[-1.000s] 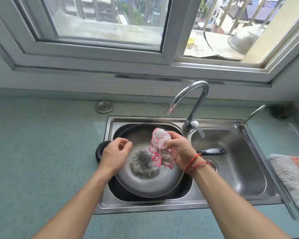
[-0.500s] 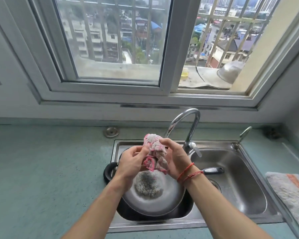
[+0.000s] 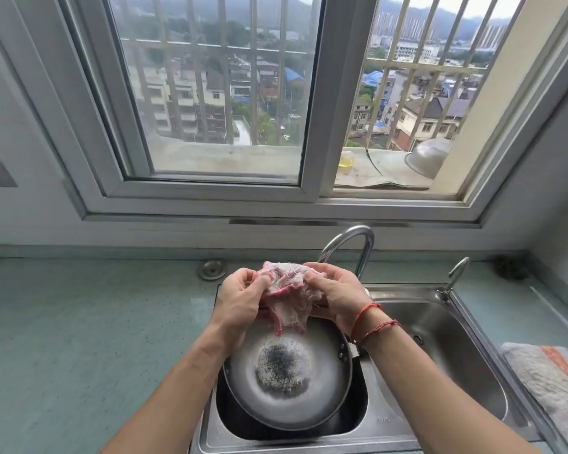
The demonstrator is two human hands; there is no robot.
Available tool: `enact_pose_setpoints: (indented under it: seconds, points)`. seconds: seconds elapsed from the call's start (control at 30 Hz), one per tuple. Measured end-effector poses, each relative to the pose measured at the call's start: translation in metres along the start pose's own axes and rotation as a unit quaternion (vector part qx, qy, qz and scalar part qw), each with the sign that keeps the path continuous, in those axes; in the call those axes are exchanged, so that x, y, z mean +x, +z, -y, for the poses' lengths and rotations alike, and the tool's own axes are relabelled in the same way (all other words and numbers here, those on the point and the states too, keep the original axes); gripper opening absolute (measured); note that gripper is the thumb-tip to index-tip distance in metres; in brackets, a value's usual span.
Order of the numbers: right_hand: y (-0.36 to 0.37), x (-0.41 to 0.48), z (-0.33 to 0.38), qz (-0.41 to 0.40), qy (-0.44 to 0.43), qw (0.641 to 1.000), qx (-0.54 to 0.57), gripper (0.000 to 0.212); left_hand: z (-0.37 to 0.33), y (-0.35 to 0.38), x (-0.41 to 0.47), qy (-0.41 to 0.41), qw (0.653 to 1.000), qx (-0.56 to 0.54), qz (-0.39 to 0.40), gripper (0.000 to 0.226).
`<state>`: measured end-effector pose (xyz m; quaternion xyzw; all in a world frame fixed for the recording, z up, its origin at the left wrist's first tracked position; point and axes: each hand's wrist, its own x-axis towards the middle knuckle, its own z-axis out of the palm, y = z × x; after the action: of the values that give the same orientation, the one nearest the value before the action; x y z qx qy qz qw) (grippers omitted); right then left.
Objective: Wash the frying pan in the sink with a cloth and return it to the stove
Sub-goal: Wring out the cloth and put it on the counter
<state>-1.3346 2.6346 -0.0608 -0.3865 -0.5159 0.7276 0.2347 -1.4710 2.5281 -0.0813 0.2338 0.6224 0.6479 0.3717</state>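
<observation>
Two hands: left hand and right hand both grip the cloth, bunched as if for wringing.
Pan: in sink below, likely to catch drips.

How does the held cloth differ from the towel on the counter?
The cloth is crumpled, gripped by left hand and right hand over the pan; the towel lies flat. The cloth is white with pink edging; the towel is grey with an orange stripe. Both are fabric.

Speckled green worktop is fitted with a steel double sink. A folded towel is laid right of the sink. A round metal cap is set near the sink's back left corner.
</observation>
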Motion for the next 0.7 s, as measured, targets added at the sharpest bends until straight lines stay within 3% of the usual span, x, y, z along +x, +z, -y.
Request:
enact_pose_setpoints:
  seconds: [0.13, 0.2, 0.3, 0.43, 0.63, 0.7]
  points:
    - [0.001, -0.002, 0.011, 0.0, -0.018, 0.999, 0.035, 0.013, -0.014, -0.003, 0.0, 0.009, 0.999, -0.039, 0.017, 0.011]
    - [0.001, -0.005, 0.017, 0.046, -0.032, 0.998, 0.032, 0.027, -0.02, -0.005, -0.001, 0.032, 0.998, -0.04, 0.023, 0.01]
    - [0.0, -0.009, 0.026, 0.081, -0.05, 0.995, 0.009, 0.055, -0.03, -0.005, 0.001, 0.062, 0.996, -0.029, 0.052, 0.026]
    - [0.002, -0.01, 0.04, 0.084, -0.062, 0.994, 0.024, 0.048, -0.04, -0.001, -0.001, 0.061, 0.996, -0.001, 0.062, 0.033]
    - [0.005, -0.007, 0.046, 0.092, -0.06, 0.993, 0.041, 0.039, -0.044, -0.001, 0.001, 0.066, 0.993, -0.042, 0.082, 0.014]
    - [0.005, -0.006, 0.047, 0.102, -0.056, 0.992, 0.05, 0.038, -0.044, -0.004, 0.002, 0.079, 0.989, -0.051, 0.114, 0.041]
